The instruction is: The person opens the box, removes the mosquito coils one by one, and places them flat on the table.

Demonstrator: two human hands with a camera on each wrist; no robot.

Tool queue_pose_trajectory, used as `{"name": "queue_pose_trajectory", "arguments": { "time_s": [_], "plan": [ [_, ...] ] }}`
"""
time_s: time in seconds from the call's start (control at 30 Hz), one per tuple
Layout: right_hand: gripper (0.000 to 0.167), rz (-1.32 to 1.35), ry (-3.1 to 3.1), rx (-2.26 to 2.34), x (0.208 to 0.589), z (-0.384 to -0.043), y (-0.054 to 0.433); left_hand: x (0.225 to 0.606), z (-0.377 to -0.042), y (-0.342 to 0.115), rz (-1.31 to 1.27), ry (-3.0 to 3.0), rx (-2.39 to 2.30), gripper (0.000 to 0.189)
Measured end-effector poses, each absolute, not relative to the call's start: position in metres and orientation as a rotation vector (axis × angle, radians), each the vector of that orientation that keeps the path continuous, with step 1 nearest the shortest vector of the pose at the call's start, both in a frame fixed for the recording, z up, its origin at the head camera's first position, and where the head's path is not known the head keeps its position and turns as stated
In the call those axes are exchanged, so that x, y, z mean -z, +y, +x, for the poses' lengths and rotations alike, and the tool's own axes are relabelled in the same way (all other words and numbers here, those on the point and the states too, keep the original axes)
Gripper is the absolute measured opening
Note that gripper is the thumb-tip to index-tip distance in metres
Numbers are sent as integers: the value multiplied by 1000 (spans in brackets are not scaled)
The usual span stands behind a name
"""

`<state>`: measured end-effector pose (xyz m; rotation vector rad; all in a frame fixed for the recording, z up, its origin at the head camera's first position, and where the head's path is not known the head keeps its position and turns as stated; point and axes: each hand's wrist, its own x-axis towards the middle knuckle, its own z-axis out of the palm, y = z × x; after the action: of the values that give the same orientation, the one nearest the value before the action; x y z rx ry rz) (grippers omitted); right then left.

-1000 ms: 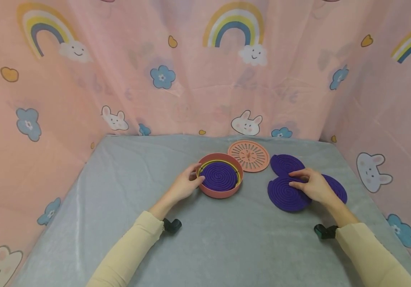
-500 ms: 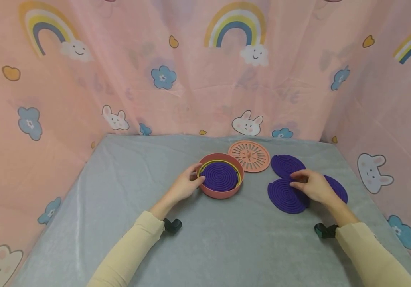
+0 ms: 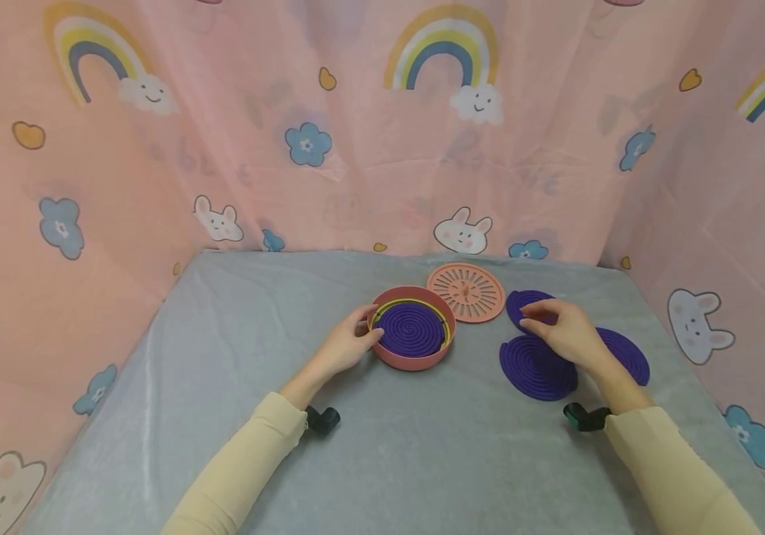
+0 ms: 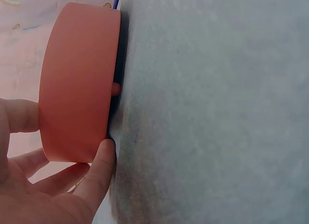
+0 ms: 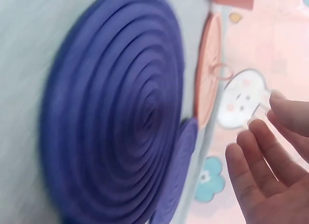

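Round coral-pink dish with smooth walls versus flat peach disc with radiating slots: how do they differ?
Form: the round coral-pink dish is deep with plain side walls, while the slotted peach disc is flat and pierced.
Contents: the dish holds a purple spiral coil; nothing sits in the disc, which has no cavity.
Contact: the left hand grips the dish; no hand touches the disc.
Both are round.
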<state>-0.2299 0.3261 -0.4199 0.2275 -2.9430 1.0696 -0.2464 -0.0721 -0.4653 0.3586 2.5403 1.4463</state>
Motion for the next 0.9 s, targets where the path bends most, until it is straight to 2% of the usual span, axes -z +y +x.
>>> {"name": "queue_pose_trajectory", "arguments": {
  "time_s": [0.33, 0.9],
  "plan": [
    [38, 283, -2873, -1179, 418, -240, 285, 464, -246, -72, 350, 2540, -1455, 57],
    [41, 382, -2775, -1370, 442, -251, 234, 463, -249, -73, 350, 2524, -1493, 56]
  ]
}}
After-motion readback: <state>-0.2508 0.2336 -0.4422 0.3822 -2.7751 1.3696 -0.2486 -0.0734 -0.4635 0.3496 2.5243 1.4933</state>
